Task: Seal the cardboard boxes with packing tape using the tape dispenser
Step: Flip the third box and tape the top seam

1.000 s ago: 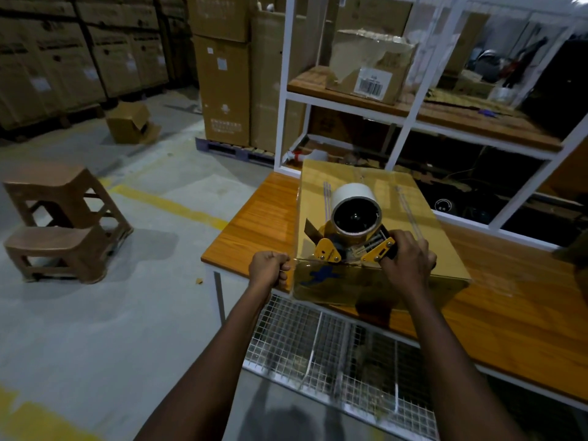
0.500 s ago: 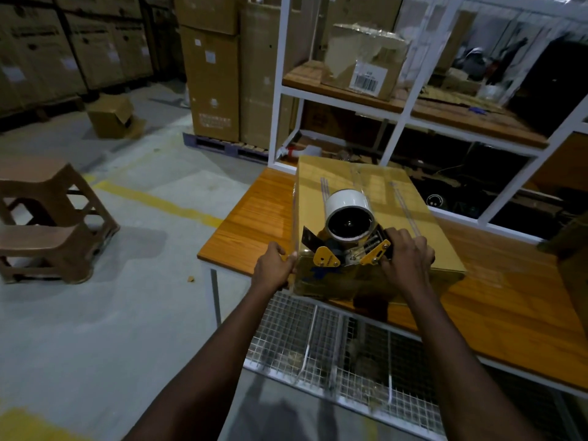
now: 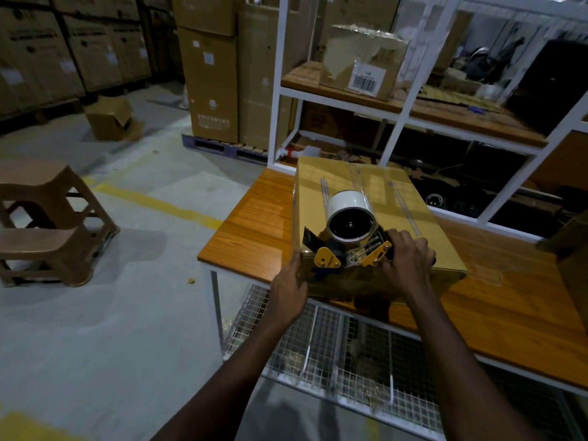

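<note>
Cardboard box [image 3: 372,198] flat on wooden table [image 3: 254,224] near its front edge, tape dispenser [image 3: 350,240] with white roll at box's near end, right hand [image 3: 409,261] wrapped around its handle, left hand [image 3: 291,289] flat against box's near left corner, fingers extended.

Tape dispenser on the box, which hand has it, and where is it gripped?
The right hand holds the tape dispenser by its handle end; the left hand presses the cardboard box at its near corner.
</note>
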